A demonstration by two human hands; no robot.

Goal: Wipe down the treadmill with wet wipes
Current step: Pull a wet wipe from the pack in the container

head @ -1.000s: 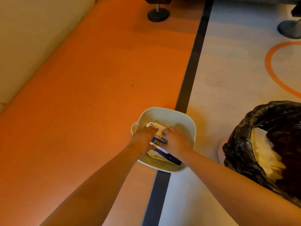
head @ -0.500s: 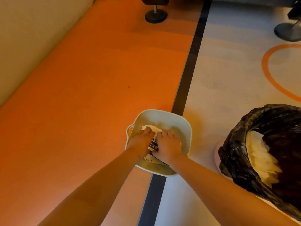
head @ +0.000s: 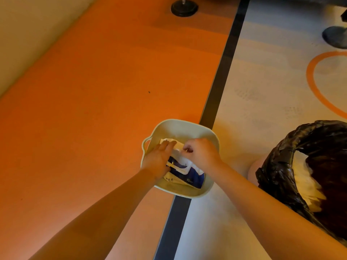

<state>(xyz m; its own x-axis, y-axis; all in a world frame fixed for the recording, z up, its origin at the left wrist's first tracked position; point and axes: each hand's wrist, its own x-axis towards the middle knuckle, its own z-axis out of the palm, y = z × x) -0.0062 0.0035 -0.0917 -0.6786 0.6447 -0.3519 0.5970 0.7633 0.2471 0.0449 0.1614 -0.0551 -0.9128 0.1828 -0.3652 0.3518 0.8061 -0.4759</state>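
My left hand (head: 159, 158) presses flat on the wet wipes pack (head: 189, 177) in the basin (head: 180, 124), pinning it so it won't lift. My right hand (head: 201, 152) pinches what looks like a wipe (head: 179, 149) at its opening.

One pack of wet wipes (head: 194, 178), one pale basin (head: 185, 128), one black-lined bin (head: 304, 141), two round feet (head: 184, 8) (head: 336, 37) and two grips, left grip (head: 159, 159) and right grip (head: 202, 153), are showing.
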